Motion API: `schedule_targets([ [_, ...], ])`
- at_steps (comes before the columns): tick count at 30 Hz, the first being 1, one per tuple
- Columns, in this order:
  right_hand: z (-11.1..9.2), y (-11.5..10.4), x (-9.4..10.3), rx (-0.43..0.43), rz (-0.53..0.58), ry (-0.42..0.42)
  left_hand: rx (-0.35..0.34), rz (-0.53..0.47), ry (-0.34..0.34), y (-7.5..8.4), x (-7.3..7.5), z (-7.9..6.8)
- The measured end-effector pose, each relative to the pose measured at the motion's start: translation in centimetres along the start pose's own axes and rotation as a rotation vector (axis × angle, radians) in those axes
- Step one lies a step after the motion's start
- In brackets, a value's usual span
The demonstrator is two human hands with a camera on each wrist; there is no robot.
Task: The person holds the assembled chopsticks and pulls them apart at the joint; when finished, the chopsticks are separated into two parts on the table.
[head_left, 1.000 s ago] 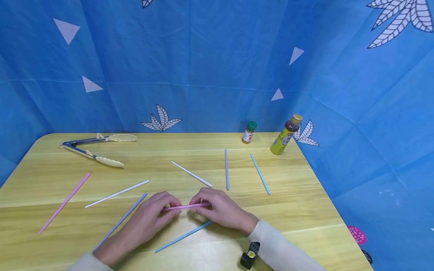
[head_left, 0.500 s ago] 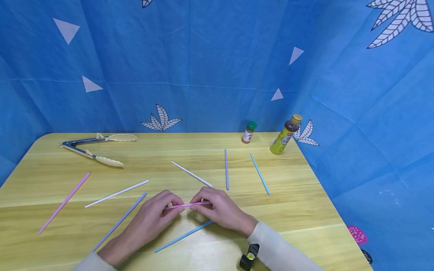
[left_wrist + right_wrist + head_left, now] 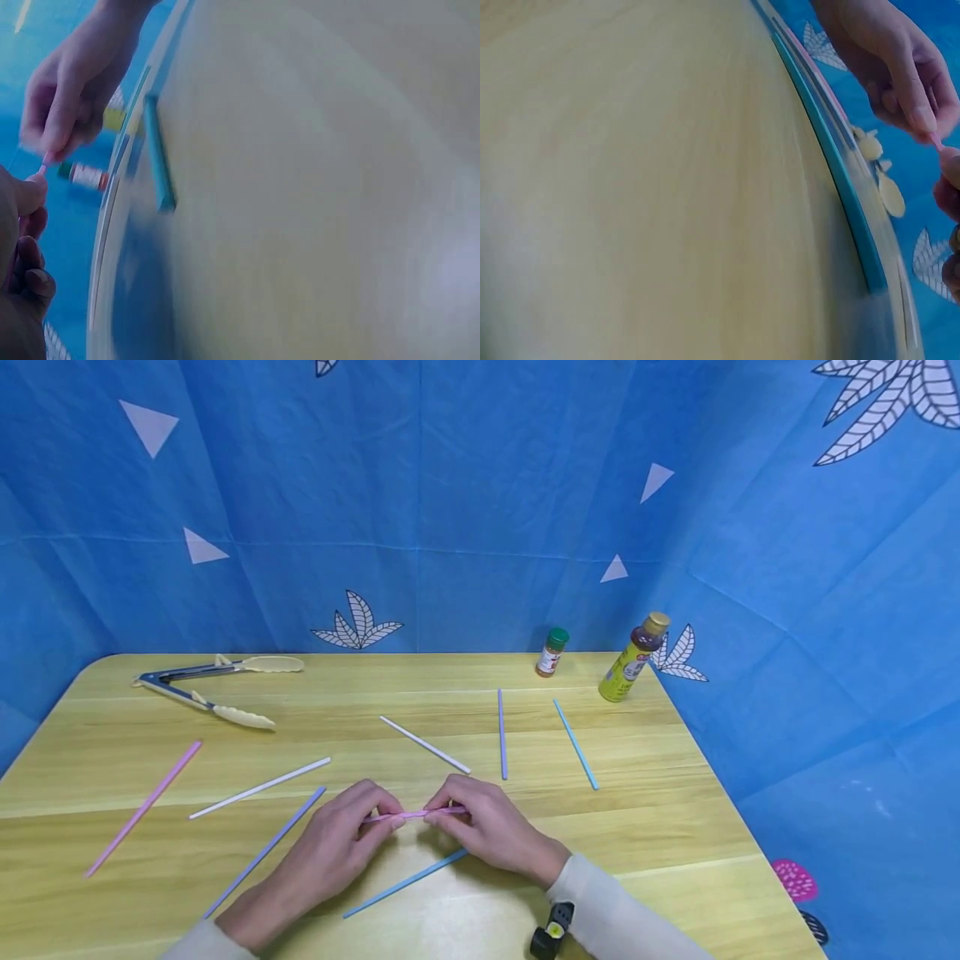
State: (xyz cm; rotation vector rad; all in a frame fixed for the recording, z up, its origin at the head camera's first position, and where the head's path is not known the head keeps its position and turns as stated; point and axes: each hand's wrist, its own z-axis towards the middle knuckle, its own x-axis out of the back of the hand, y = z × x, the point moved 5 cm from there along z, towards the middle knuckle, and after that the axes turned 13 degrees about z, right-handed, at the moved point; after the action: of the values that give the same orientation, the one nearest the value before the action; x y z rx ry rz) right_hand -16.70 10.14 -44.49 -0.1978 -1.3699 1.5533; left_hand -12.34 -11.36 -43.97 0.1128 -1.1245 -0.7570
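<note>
Both hands hold a thin pink straw (image 3: 415,814) level above the front middle of the table. My left hand (image 3: 339,837) pinches its left part between thumb and fingers, and my right hand (image 3: 486,827) pinches the right part. Only a short length shows between the two thumbs; fingers cover much of the rest. Just below the hands a blue straw (image 3: 405,885) lies slanted on the table, its right end under the right hand. In the right wrist view, the left hand (image 3: 900,67) and the right fingertips (image 3: 951,166) meet close together on the pink straw.
Other straws lie spread about: pink (image 3: 144,808), white (image 3: 258,788), periwinkle (image 3: 265,852), another white (image 3: 424,744), purple (image 3: 502,735) and light blue (image 3: 576,743). Tongs (image 3: 187,685) lie spread at back left. A green-capped jar (image 3: 551,653) and a yellow-labelled bottle (image 3: 632,662) stand at back right.
Both hands keep their pinch on the pink straw, with the fingertips shifting only slightly along it. The straws on the table have stayed in place.
</note>
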Motion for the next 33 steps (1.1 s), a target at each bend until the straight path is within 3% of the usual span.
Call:
schedule_targets([
  [5,-1.3,0.8,2.9,-0.069,0.010,0.110,0.108,-0.016,0.021,-1.9,1.7,-0.2],
  [12,-3.1,1.8,5.5,-0.139,-0.041,0.122,0.063,-0.022,0.020,-2.8,2.7,-0.2],
  [17,-4.2,2.4,6.8,-0.145,-0.092,0.117,0.038,0.032,-0.009,-3.0,2.6,0.5],
  [21,-4.9,2.9,7.9,-0.155,-0.119,0.114,0.032,0.069,-0.076,-3.2,2.0,1.3],
  [29,-5.9,3.9,10.4,-0.200,-0.175,0.121,0.098,0.121,-0.220,-3.8,0.6,2.8],
  [33,-6.3,4.6,11.4,-0.224,-0.221,0.141,0.111,0.133,-0.255,-4.0,0.0,3.5],
])
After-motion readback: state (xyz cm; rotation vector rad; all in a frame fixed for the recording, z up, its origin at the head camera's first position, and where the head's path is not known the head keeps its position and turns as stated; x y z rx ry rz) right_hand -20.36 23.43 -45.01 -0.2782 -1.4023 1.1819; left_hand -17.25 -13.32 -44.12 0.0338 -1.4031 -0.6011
